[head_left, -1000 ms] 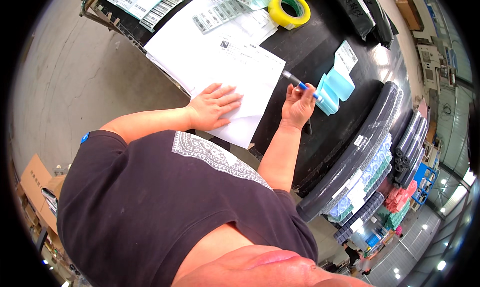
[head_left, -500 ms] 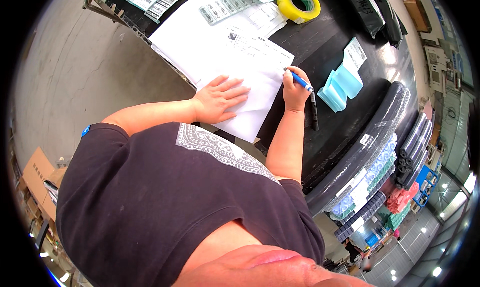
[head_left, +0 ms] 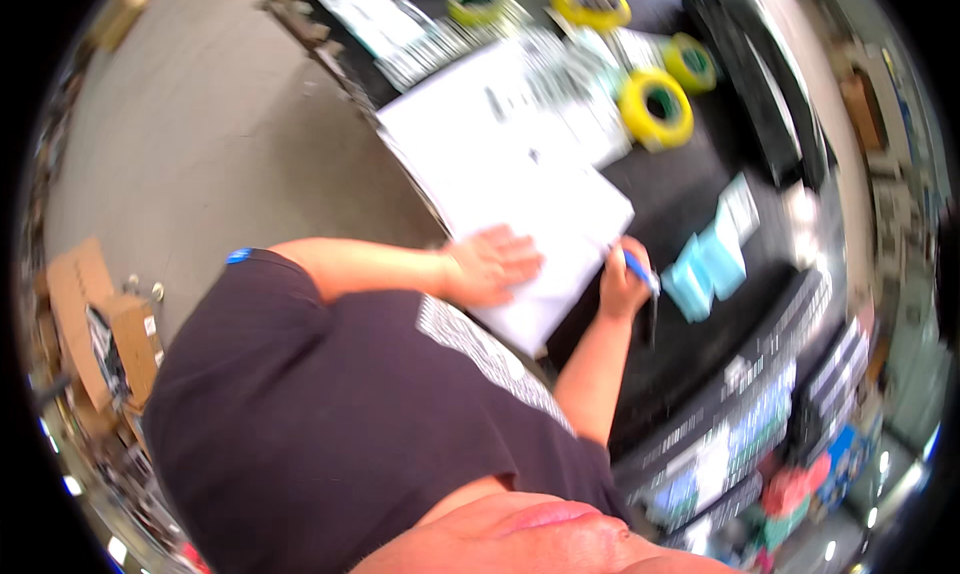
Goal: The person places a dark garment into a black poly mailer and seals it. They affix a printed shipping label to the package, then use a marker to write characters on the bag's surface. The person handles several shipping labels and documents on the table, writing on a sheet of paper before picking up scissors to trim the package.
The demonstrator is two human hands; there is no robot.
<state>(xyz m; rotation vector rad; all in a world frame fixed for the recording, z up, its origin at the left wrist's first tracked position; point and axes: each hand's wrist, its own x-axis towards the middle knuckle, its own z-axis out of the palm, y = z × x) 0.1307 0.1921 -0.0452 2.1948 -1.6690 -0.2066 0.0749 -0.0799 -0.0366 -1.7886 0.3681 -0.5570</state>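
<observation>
White paper sheets (head_left: pixel 440 139) lie at the left edge of a black table, some with blurred print. My left hand (head_left: pixel 493 265) rests flat on the lower part of the paper, fingers stretched out. At the paper's right edge, my right hand (head_left: pixel 622 282) is closed round a blue pen (head_left: pixel 640 269), its tip near the sheet. Just right of that hand lies a dark, thin stick-like thing (head_left: pixel 653 319). A folded strip of light-blue label backing (head_left: pixel 705 274) with a white label end sits farther right. The picture is smeared by motion.
Several yellow tape rolls (head_left: pixel 683 114) stand beyond the papers, near barcode label sheets (head_left: pixel 450 49). Black plastic packages (head_left: pixel 745 94) lie at the far right. Long wrapped rolls (head_left: pixel 740 374) are stacked along the near right side. Cardboard boxes (head_left: pixel 130 339) stand on the floor at left.
The whole view has shifted, so the table and both hands appear lower and more tape rolls show. My left hand stays flat on the paper, my right still holds the pen.
</observation>
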